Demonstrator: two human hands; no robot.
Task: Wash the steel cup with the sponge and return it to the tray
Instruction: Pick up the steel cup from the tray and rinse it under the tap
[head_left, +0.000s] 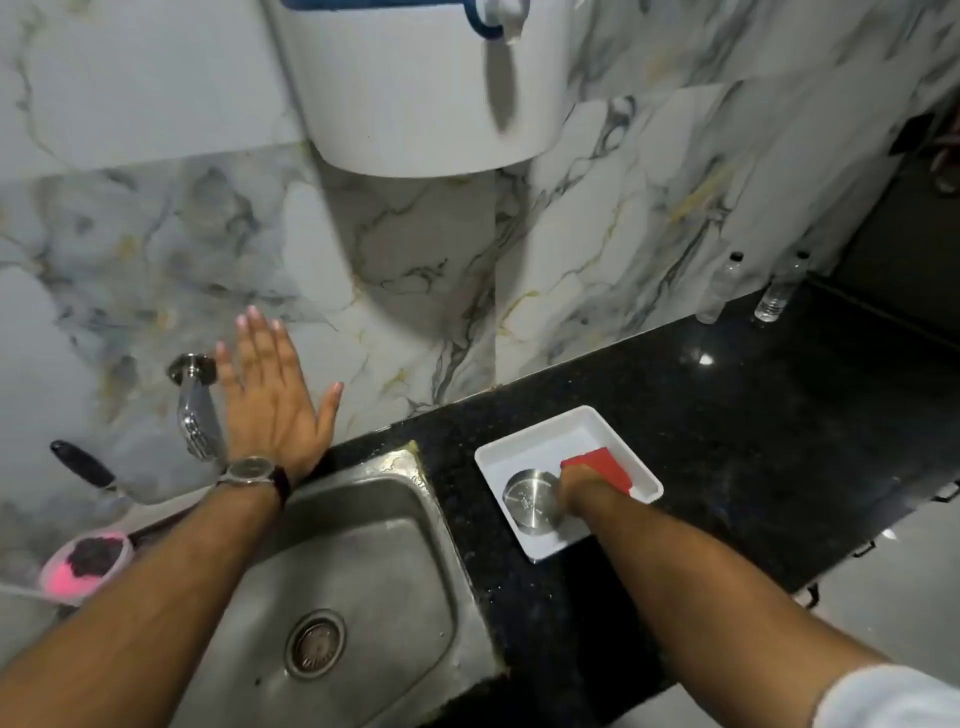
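A white tray (519, 447) sits on the black counter to the right of the sink. Inside it lies the steel cup (527, 501), with a red sponge (597, 465) just behind it. My right hand (574, 483) reaches into the tray and is closed on the cup's right side, touching the sponge's front edge; its fingertips are hidden. My left hand (270, 395) is raised flat with fingers spread in front of the marble wall, just right of the steel tap (195, 402). It holds nothing and has a watch on the wrist.
The steel sink (363, 571) with its drain lies below between my arms. A pink tub (85, 564) and a black-handled tool (83, 462) sit to the left. Two plastic bottles (774, 291) stand at the counter's back right. A white appliance (415, 88) hangs on the wall above.
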